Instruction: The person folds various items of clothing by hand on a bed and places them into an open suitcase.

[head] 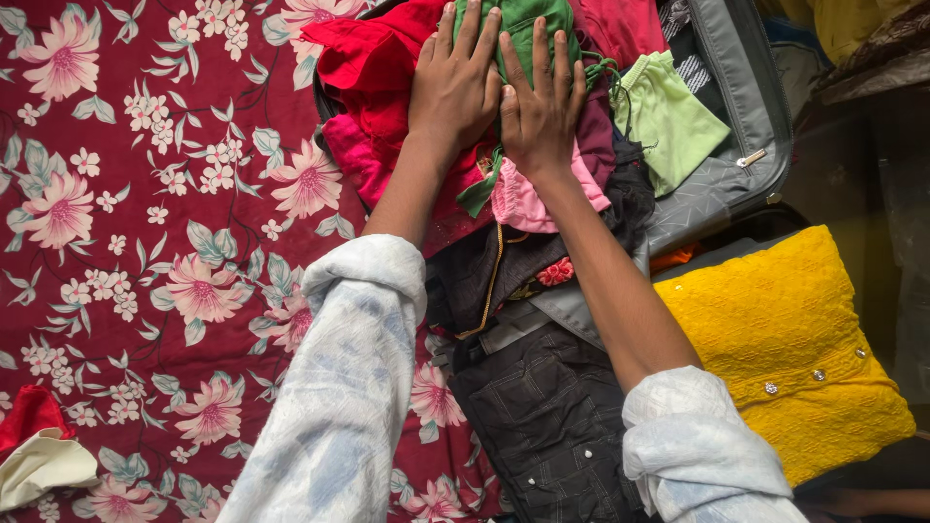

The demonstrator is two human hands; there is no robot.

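both hands press flat with fingers spread, grasping nothing: the left hand (453,82) on a crumpled red cloth garment (373,68), the right hand (539,107) beside it on a folded dark green garment (528,21). these top the clothes pile in the open grey fabric suitcase (741,87) at twelve o'clock, with a yellow embroidered cushion (785,349) at four o'clock on the maroon floral bedsheet (145,223).

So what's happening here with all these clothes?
A person in pale rolled-up sleeves is pressing both hands flat on a heap of folded clothes piled in an open grey suitcase. The left hand lies on red cloth, and the right hand beside it on green and pink pieces. The suitcase sits on a red flowered bedsheet. A dark garment spills out toward the person, and a yellow cushion lies to the right.
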